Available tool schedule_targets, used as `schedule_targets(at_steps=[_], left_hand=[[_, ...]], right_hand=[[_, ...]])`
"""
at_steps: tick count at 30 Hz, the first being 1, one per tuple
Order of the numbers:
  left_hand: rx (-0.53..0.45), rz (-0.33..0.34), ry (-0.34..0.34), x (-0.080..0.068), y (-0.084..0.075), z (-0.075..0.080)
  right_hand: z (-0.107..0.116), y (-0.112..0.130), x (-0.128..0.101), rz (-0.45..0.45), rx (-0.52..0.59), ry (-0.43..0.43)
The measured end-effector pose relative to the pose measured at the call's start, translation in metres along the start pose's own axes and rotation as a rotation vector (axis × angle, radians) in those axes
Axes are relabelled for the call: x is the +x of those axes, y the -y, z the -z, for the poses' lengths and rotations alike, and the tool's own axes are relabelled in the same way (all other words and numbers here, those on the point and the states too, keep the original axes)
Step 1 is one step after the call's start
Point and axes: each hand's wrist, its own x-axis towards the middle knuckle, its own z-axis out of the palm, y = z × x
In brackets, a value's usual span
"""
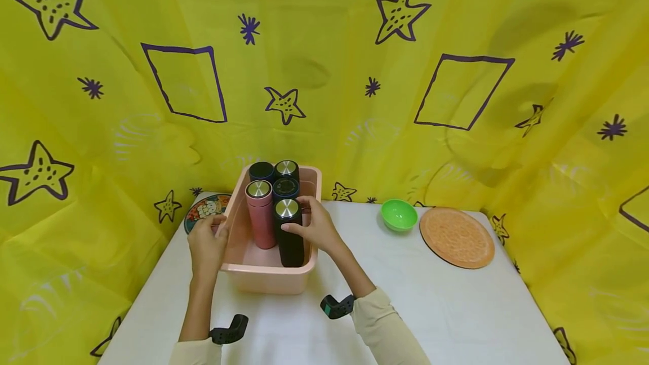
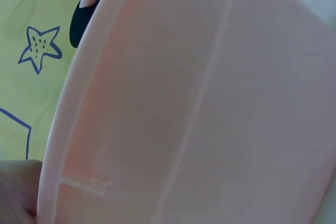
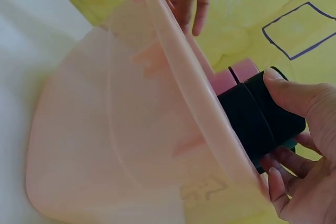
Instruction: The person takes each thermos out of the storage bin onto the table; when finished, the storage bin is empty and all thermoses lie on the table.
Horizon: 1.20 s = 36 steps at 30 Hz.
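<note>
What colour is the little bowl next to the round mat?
The little bowl is bright green, seen best in the head view.

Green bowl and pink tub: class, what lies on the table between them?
In the head view, only bare white table lies between the green bowl and the pink tub.

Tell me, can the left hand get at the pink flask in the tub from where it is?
Probably yes. The left hand grips the pink tub's left rim, and the pink flask stands upright just inside that wall, top exposed. The right hand holds the black flask beside it, which may crowd things.
</note>
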Motion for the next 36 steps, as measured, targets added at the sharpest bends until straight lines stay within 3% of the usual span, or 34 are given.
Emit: schedule_targets(at_steps=[9,20,36], left_hand=[[-0.004,0.011,-0.011,0.000,-0.002,0.000],[0.036,-0.045,-0.055,-0.002,-0.002,-0.003],[0.086,-0.110,-0.083,-0.002,-0.002,-0.006]], right_hand=[[-0.010,-0.002,-0.001,0.032,-0.100,-0.044],[-0.013,0.000,-0.001,0.000,-0.206,-0.057],[-0.009,0.004,-0.001,0.010,-0.192,-0.075]])
